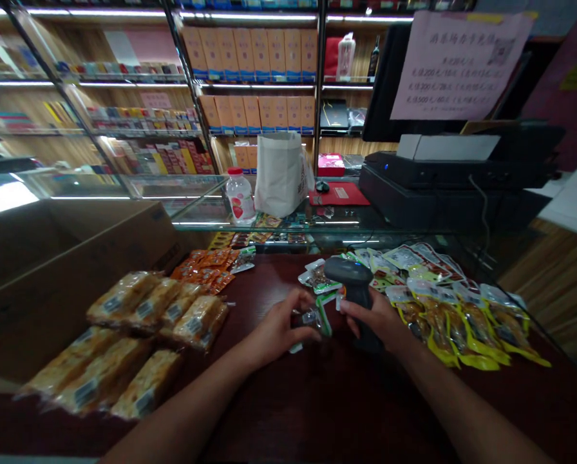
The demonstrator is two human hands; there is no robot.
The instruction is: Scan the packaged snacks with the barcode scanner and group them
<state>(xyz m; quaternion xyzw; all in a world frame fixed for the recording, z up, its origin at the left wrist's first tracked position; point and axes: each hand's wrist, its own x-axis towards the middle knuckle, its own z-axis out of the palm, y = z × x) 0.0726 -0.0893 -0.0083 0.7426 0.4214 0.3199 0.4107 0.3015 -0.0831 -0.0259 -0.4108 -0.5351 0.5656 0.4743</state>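
Counter: dark red-brown top (279, 412) runs across the view, glass display case (196, 206) rising behind it, goods spread left and right.
Cardboard box: big open carton (76, 258) on the far left, just behind the wrapped stock.
Bread packs: clear-wrapped golden loaves (138, 335) heaped on the left, barcode stickers facing up, well apart from both hands.
Yellow-edged pouches: a fan of snack pouches (453, 322) on the right, touching the right wrist's side.
Scanner: dark handheld barcode scanner (353, 283), handle upright, head tipped left and down toward the packet.
Right hand: right hand (373, 319) wrapped tight round the scanner's handle, fingers closed on it.
Left hand: left hand (276, 328) pinching the packet, thumb on top, fingers curled beneath.
Small packet: green-and-white snack packet (317, 316) sits between the hands, just left of and below the scanner head, its long axis running roughly up and down the counter.
Key relation: packet lies nearer the left hand, which has it; the scanner's nose points at it from the right, very close, contact not clear.
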